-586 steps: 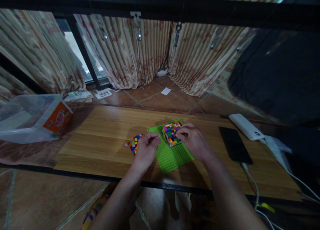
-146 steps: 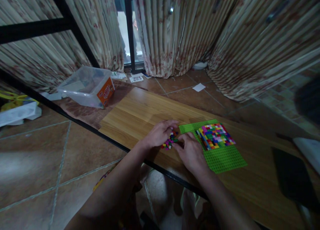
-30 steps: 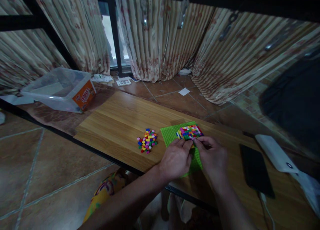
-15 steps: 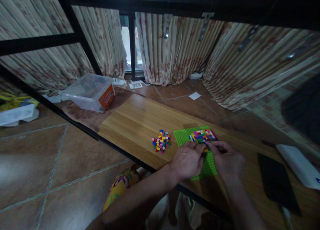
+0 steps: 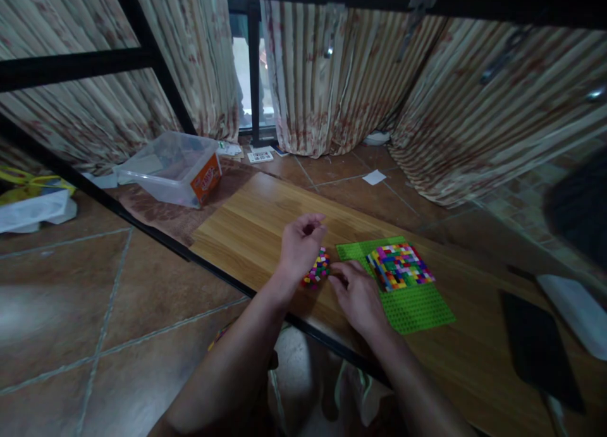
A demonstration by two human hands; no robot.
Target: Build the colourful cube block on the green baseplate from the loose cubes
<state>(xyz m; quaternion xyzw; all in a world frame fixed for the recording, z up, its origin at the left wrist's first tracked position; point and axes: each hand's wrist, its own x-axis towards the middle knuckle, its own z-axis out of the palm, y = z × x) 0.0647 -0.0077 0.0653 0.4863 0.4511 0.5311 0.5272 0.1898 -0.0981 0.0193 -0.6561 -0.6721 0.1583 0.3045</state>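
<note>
- Left hand (image 5: 300,246), loosely curled and holding nothing visible, is raised just over the pile of small bricks (image 5: 317,270).
- Right hand (image 5: 356,293), fingers extended, is laid just right of the pile, between it and the green baseplate (image 5: 417,304).

Domestic room: floral curtains (image 5: 303,76) over a window, brown tiled floor (image 5: 61,310) around a low wooden table (image 5: 265,215), clear plastic storage box (image 5: 173,168) beside it.

Open worktop to the far left, crowded centre

Bare worktop (image 5: 256,215) is left beyond the loose bricks (image 5: 317,269); the green baseplate (image 5: 417,304) with its brick block (image 5: 399,266) blocks the middle, and a phone (image 5: 538,345) lies well apart at right.
</note>
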